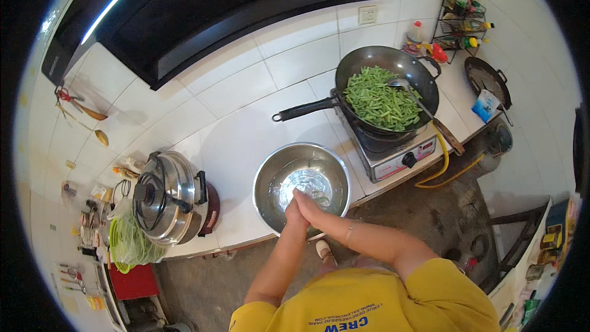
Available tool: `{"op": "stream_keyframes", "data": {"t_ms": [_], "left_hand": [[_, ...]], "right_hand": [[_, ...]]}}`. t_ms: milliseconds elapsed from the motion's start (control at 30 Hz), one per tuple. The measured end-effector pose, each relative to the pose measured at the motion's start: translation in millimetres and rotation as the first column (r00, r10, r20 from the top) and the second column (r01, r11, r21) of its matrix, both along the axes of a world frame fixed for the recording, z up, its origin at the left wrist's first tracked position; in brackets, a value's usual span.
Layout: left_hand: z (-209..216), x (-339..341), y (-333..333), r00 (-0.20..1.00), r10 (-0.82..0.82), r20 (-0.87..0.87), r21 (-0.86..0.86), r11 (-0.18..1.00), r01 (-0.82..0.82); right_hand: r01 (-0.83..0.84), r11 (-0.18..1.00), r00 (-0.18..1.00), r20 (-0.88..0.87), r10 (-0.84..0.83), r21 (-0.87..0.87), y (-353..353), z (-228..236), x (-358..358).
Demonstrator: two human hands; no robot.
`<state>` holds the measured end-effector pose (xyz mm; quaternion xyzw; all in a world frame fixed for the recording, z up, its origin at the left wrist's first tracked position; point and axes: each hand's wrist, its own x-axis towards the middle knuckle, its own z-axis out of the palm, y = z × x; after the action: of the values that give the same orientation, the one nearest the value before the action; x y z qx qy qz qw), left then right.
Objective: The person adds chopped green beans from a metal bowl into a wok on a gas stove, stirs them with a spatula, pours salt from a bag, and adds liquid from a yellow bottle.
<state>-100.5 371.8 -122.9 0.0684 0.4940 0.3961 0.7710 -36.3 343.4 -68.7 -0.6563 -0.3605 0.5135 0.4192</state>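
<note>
Over the near rim of a round stainless steel basin (260,206) my two hands are pressed together. My left hand (295,213) lies against my right hand (311,210), both with closed fingers. Whatever they may hold between them is hidden. Shallow clear water (301,178) covers the basin's bottom, and a small greenish patch shows in it just past my fingers. The basin stands at the front edge of the white tiled counter (236,147).
Right of the basin, a wok (364,55) of cut green beans (378,98) with a ladle (399,83) sits on a gas stove (393,163); its handle points left. A lidded steel pot (175,178) and a green basket (117,249) stand left. A range hood (246,6) hangs above.
</note>
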Motion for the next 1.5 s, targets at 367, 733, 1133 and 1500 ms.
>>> {"op": "stream_keyframes", "data": {"t_ms": [367, 733, 1133, 1500], "left_hand": [[231, 142, -5, 0.986, -0.136, -0.094, 0.693, 0.702, 0.163], [236, 219, 99, 0.881, -0.470, -0.055, 0.586, 0.699, 0.410], [110, -24, 88, 0.739, -0.255, -0.624, 0.321, 0.779, 0.539], [-3, -51, 83, 0.133, 0.062, -0.989, 0.147, 0.362, 0.920]], "right_hand": [[0.142, 0.595, 0.937, 0.087, -0.340, 0.791, -16, 167, 125], [0.483, 0.709, 0.868, -0.172, -0.466, 0.514, -12, 163, 322], [-0.055, 0.896, 0.998, 0.022, 0.051, 0.440, -8, 81, 173], [-0.444, 0.886, 0.580, 0.710, 0.399, -0.135, 51, -36, 102]]}}
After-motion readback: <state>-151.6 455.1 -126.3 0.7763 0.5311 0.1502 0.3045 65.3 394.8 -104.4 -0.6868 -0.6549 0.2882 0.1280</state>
